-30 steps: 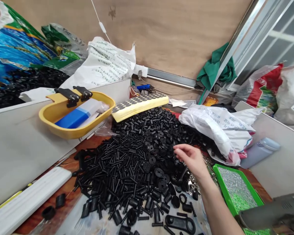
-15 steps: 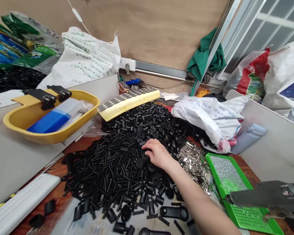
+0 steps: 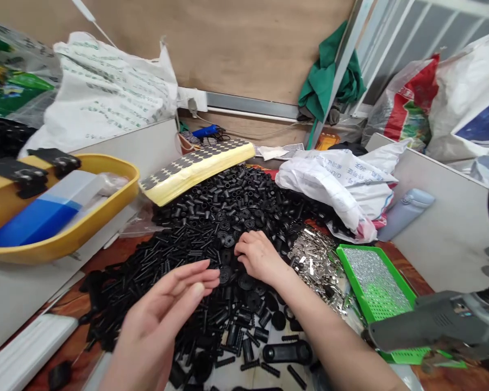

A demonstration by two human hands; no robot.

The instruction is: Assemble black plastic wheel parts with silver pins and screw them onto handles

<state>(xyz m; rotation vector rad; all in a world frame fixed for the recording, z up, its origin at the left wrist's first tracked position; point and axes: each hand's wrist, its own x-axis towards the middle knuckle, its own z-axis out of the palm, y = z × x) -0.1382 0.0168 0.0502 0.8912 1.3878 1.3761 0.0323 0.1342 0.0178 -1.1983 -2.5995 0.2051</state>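
**Left hand:** your left hand (image 3: 163, 320) hovers over the near edge of the pile, palm turned inward, fingers close together and pointing toward 2 o'clock. Nothing shows in it.

**Right hand:** your right hand (image 3: 258, 256) rests on the pile at 1 o'clock from your left, fingertips pressed down among the parts. Your fingers hide whether you are gripping anything, so you cannot tell from here.

**Between hands:** they are apart but near each other, not touching.

**Pile:** the black plastic parts (image 3: 224, 201) fill the middle of the view: matte ribbed pegs (image 3: 146, 260), short hollow tubes (image 3: 212, 195) and flat round discs (image 3: 225, 274). A disc lies just beside your right fingertips.

**Around the pile:** at 3 o'clock from your right hand lies a shiny heap of silver clips (image 3: 313, 266). Beyond them at 4 o'clock sits a green mesh tray (image 3: 353, 285), and a grey tool (image 3: 432, 320) juts in at the lower right.

**Farther out:** a yellow tub (image 3: 85, 228) sits at 9 o'clock, a sheet of black round stickers (image 3: 195, 165) at 11, and a white sack (image 3: 330, 184) at 2.
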